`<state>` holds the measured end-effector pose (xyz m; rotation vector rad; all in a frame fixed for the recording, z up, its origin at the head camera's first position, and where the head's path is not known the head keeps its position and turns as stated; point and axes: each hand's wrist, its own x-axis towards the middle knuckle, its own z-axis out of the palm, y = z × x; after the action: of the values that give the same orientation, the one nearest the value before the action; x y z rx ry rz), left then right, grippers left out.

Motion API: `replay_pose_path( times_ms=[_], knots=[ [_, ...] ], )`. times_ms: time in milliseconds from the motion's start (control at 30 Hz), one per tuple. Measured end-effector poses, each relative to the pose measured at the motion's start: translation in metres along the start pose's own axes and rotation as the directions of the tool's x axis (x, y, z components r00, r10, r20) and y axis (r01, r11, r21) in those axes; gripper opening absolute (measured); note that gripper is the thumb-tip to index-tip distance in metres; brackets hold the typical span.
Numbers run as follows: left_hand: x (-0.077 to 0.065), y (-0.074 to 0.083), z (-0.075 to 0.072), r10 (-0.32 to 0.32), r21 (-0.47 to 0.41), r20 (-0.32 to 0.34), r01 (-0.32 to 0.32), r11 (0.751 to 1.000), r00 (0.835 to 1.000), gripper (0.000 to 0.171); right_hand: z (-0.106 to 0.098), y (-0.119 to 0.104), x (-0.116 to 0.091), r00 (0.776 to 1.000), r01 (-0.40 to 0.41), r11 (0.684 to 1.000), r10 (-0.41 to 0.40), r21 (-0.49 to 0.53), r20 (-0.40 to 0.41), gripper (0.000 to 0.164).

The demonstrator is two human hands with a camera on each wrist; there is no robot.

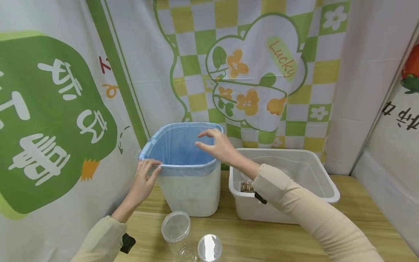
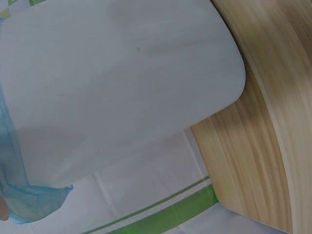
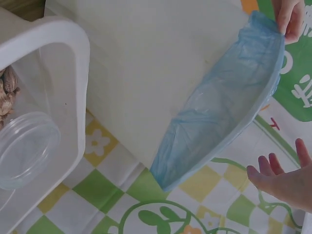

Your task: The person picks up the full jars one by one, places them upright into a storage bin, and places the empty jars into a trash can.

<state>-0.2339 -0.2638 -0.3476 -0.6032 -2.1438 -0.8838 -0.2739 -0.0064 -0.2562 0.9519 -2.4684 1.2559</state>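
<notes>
A white trash bin (image 1: pixel 193 193) stands on the table, lined with a blue trash bag (image 1: pixel 183 145) folded down over its rim. My left hand (image 1: pixel 145 178) grips the bag-covered rim at the near left corner. In the right wrist view, the left hand's fingers (image 3: pixel 287 19) bend over the blue edge. Over the bin's right side hangs my right hand (image 1: pixel 217 145), thumb and fingers apart with nothing between them. The right wrist view has this right hand (image 3: pixel 282 180) beside the bag's edge, fingers spread.
Right of the bin stands a white tub (image 1: pixel 284 211) holding brown, shrivelled pieces (image 1: pixel 246 186) and a clear round container (image 3: pixel 29 148). Two clear jars, one taller jar (image 1: pixel 176 229) and one shorter jar (image 1: pixel 209 249), stand at the wooden table's (image 1: pixel 262 240) front. Patterned cloth (image 1: pixel 196 69) hangs behind.
</notes>
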Motion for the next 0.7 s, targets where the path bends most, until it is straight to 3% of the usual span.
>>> replay_pose_path(
  times_ms=[400,700],
  knots=[
    [-0.001,0.0,0.002,0.017,0.026,-0.015,-0.017,1.0,1.0,0.012,0.001,0.009,-0.05,0.988,0.147,0.988,-0.144,0.053,-0.055,0.02],
    [0.0,0.001,0.001,0.0,0.017,-0.003,0.0,1.0,1.0,0.011,0.008,0.014,-0.073,0.973,0.229,0.971,-0.226,0.063,-0.049,0.02]
  ],
)
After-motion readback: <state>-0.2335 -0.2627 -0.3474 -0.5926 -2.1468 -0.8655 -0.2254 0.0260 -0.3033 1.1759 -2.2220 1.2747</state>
